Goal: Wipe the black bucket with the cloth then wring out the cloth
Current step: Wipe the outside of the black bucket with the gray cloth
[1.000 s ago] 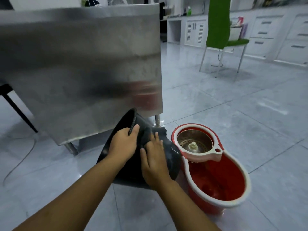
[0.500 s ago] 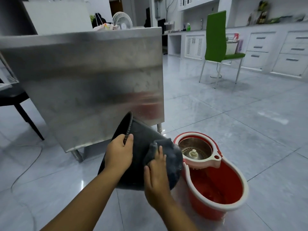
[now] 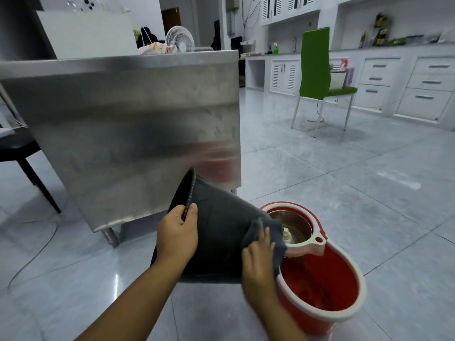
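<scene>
The black bucket (image 3: 219,225) is held tilted on its side above the floor, its mouth facing left and its base toward the right. My left hand (image 3: 177,232) grips its rim, thumb on the outside wall. My right hand (image 3: 258,262) presses a grey cloth (image 3: 268,232) against the bucket's base end, just over the red mop bucket. The bucket's inside is hidden from me.
A red spin mop bucket (image 3: 322,276) with a white rim and steel spinner basket stands on the tiled floor to the right. A stainless steel counter (image 3: 128,134) rises close behind. A green chair (image 3: 317,77) and white cabinets (image 3: 403,84) stand far right; a black chair (image 3: 22,156) at left.
My right hand has slid the cloth along the bucket's wall to the base end at the right. The view has tilted up. My left hand keeps its grip on the rim.
</scene>
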